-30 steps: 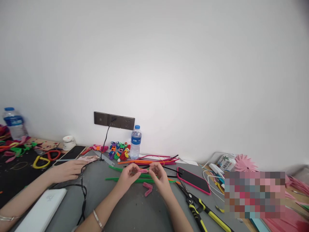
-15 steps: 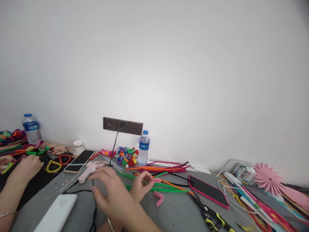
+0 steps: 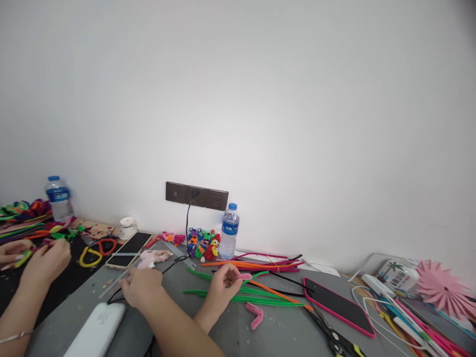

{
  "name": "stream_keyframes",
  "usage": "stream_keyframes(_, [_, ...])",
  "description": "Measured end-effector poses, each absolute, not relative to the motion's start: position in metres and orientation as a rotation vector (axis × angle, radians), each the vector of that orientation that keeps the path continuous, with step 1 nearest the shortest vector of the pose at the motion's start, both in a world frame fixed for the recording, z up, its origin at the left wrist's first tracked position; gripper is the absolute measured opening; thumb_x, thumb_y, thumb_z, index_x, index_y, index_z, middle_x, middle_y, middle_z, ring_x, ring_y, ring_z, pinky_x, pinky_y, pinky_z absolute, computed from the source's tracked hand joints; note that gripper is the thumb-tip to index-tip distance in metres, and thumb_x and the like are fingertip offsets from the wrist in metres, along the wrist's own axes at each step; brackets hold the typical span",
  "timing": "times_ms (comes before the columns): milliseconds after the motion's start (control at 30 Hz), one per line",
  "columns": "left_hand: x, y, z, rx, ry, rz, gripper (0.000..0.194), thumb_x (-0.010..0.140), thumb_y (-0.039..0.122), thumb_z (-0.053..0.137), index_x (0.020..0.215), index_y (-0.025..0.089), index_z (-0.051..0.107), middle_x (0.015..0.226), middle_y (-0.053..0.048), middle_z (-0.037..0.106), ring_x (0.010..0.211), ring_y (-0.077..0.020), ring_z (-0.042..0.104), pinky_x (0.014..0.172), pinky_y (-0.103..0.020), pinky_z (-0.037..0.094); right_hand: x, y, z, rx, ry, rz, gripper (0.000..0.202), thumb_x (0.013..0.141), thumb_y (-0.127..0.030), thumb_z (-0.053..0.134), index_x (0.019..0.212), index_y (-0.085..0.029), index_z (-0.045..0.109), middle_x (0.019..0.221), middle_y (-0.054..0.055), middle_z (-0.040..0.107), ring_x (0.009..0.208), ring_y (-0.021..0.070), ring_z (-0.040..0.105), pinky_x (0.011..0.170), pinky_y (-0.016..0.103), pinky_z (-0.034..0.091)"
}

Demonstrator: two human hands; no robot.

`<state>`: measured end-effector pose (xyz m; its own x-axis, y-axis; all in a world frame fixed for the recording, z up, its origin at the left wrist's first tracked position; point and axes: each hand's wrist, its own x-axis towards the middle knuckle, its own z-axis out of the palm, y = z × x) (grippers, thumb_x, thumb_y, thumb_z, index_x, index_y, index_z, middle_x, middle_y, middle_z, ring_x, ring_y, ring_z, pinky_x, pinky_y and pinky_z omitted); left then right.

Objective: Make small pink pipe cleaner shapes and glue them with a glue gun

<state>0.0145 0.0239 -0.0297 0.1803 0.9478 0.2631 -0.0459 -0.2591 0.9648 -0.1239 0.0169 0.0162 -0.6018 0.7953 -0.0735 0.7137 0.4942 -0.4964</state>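
Note:
My arms are crossed, the right forearm passing over the left. My right hand (image 3: 143, 287), at the left, has its fingers curled round the handle of a pale pink glue gun (image 3: 153, 257) lying on the grey table. My left hand (image 3: 223, 283), to the right, pinches a short pink pipe cleaner piece (image 3: 244, 276) between thumb and fingers. Below it lies a bent pink pipe cleaner piece (image 3: 255, 316). Green pipe cleaners (image 3: 260, 300) and an orange one (image 3: 277, 290) lie beneath and beside my left hand. The glue gun's handle is mostly hidden.
A white power bank (image 3: 97, 329) lies front left. Pipe cleaner figures (image 3: 204, 244) and a water bottle (image 3: 230, 230) stand by the wall. At right lie a pink-edged phone (image 3: 339, 306) and pliers-like scissors (image 3: 334, 334). A co-worker's hands (image 3: 48, 260) work at far left.
My right hand has moved left and down onto the glue gun and closed round its handle. My left hand keeps its pinch on the pink piece. The view has shifted slightly.

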Motion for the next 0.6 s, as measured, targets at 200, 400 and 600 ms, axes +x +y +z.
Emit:
stream_keyframes(200, [0.007, 0.028, -0.033, 1.473, 0.916, 1.349, 0.014, 0.080, 0.031, 0.059, 0.077, 0.019, 0.052, 0.073, 0.002, 0.050, 0.067, -0.0141, 0.051, 0.060, -0.022, 0.040, -0.126, 0.022, 0.010, -1.392, -2.503, 0.777, 0.028, 0.084, -0.033, 0.050, 0.107, -0.021, 0.062, 0.107, 0.016, 0.071, 0.101, 0.0333, 0.066, 0.077, 0.045, 0.051])
stream_keyframes(400, [0.008, 0.025, -0.034, 1.621, 0.932, 1.325, 0.010, 0.082, 0.027, 0.056, 0.077, 0.019, 0.053, 0.072, 0.002, 0.052, 0.064, -0.0133, 0.051, 0.059, -0.021, 0.040, -0.106, 0.016, 0.008, -1.341, -2.130, 0.833, 0.021, 0.078, -0.020, 0.051, 0.097, -0.024, 0.057, 0.090, 0.006, 0.072, 0.084, 0.0269, 0.067, 0.069, 0.036, 0.048])
stream_keyframes(600, [0.007, 0.028, -0.030, 1.620, 0.983, 1.391, 0.012, 0.079, 0.030, 0.059, 0.076, 0.018, 0.056, 0.073, 0.000, 0.057, 0.067, -0.0149, 0.056, 0.058, -0.021, 0.045, -0.061, 0.014, 0.023, -0.714, -1.507, 1.541, 0.018, 0.081, -0.021, 0.047, 0.092, -0.025, 0.035, 0.057, -0.008, 0.056, 0.047, 0.0133, 0.048, 0.051, 0.023, 0.040])
